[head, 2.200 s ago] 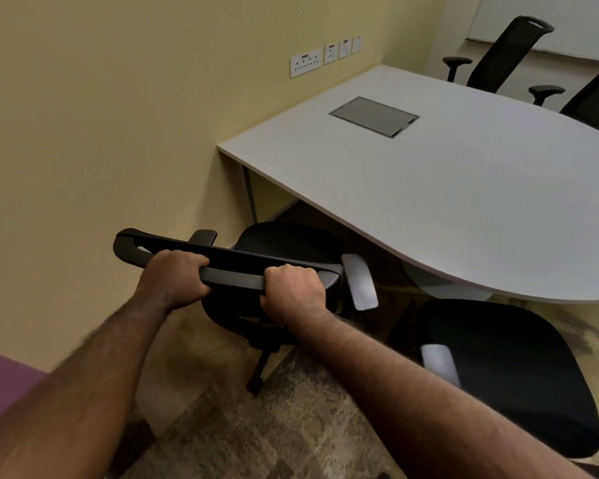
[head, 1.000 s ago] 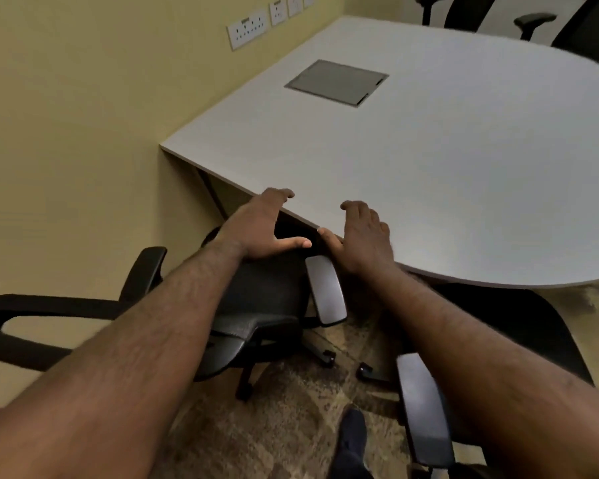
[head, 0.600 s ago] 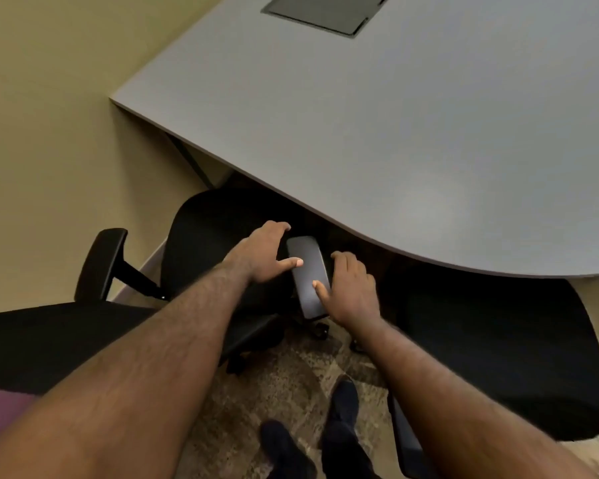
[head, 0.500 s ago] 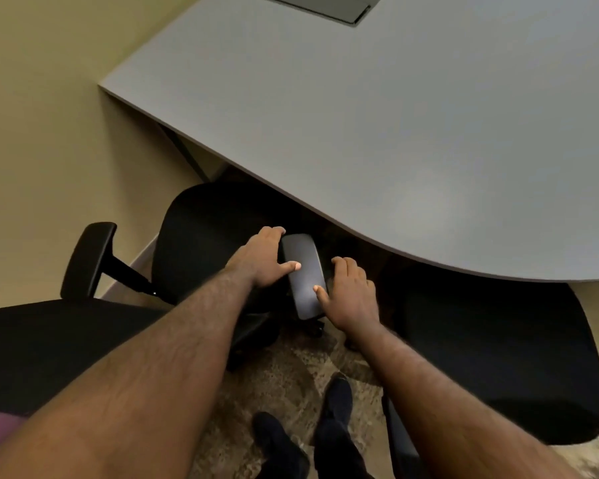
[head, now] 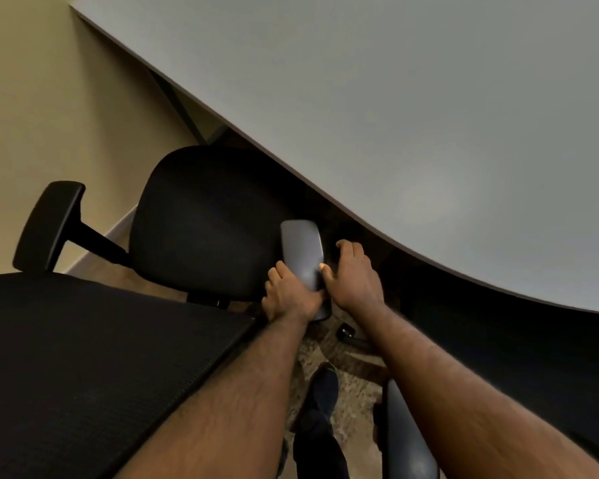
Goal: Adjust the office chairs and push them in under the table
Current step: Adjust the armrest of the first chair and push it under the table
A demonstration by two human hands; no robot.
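Observation:
A black office chair stands with its seat partly under the edge of the grey table. Its mesh backrest fills the lower left. The chair's grey right armrest pad lies between my hands. My left hand is closed around the near end of that pad from the left. My right hand grips the pad's right side, thumb on top and fingers curled down past the edge. A second black chair sits under the table at the right.
The chair's black left armrest sticks out toward the yellow wall. The second chair's grey armrest is at the bottom, next to my dark shoe on the patterned carpet. A chair caster shows below my hands.
I let go of the backrest top and brought both hands down past the table edge onto the right armrest pad. My left hand slid to its near end and closed. The view tilted downward.

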